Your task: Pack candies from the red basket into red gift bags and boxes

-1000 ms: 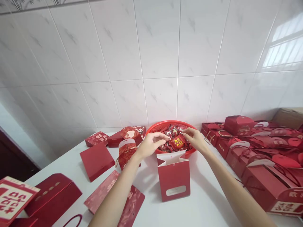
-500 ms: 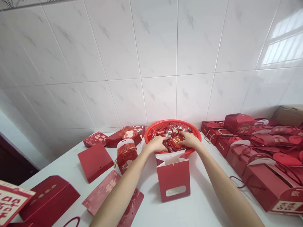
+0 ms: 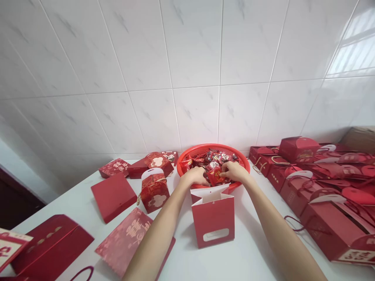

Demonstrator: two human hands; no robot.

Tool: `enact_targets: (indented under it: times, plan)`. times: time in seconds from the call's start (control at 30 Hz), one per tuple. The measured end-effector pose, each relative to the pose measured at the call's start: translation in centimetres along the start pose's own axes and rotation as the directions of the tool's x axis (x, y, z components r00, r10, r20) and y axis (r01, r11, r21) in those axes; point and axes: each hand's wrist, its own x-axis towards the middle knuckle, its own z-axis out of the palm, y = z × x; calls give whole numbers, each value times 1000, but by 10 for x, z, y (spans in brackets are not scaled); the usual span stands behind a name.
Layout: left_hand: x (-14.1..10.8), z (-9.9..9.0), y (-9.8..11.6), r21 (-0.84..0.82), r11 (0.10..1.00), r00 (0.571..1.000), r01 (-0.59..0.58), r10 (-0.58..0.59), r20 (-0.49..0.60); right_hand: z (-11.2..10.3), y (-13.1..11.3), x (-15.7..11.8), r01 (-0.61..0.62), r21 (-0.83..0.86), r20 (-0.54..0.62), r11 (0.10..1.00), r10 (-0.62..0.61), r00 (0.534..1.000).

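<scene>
Both hands are inside a red plastic basket (image 3: 199, 148) heaped with wrapped candies (image 3: 213, 157). My left hand (image 3: 196, 176) is at the near left part of the heap, its fingertips down among the wrappers and hidden. On the right side, my right hand (image 3: 234, 172) has its fingers curled at a shiny red packet (image 3: 215, 176); what they pinch, if anything, is too small to tell. Just in front of the basket, between my forearms, an open-topped red paper box (image 3: 213, 218) stands upright on the white table (image 3: 249, 261).
Rows of red gift boxes with cord handles (image 3: 325, 222) fill the right side. Several boxes lie at the left, among them a flat red one (image 3: 113, 197), a patterned one (image 3: 154, 191) and a folded pink-red one (image 3: 125, 240). A tiled wall (image 3: 196, 113) rises behind the basket.
My right fingers have curled in more, and my left fingers have sunk deeper among the candies. The red packet between the hands has shifted and turned. The view has tilted slightly.
</scene>
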Motion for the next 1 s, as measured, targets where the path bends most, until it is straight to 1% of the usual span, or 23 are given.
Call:
enact_targets:
  times: [0.1,0.2,0.27,0.33,0.43,0.5,0.6,0.67,0.8,0.9,1.0]
  plan:
    - [0,2,-2,-59,997,999,-43,41,-26,1,1,0,9,14,-25,1000,-9,1000]
    - [-2,2,-5,-124,989,995,-80,71,-74,2,3,1,17,27,-49,999,-15,999]
    - [-3,2,-6,-163,982,989,-97,77,-123,3,4,2,22,32,-63,999,-20,998]
    - [-3,3,-9,-220,967,977,-130,87,-194,4,5,2,47,30,-73,998,-44,996]
    - [0,5,-15,-377,899,945,-223,105,-308,5,4,0,110,11,-63,994,-109,992]
    - [3,7,-18,-478,839,930,-261,86,-356,5,2,0,142,-4,-52,990,-142,989]
    - [5,9,-21,-535,806,925,-253,39,-379,5,1,-1,167,-10,-48,986,-167,985]
    - [5,8,-21,-555,789,921,-263,34,-388,5,1,0,176,-3,-50,984,-176,983]
    - [2,6,-18,-629,719,908,-295,6,-419,4,1,0,177,25,-67,984,-175,982]
    - [1,7,-17,-673,695,912,-252,-63,-406,4,1,-1,159,41,-83,986,-155,984]
    - [2,7,-16,-667,718,911,-199,-116,-395,5,3,0,145,59,-99,988,-139,985]
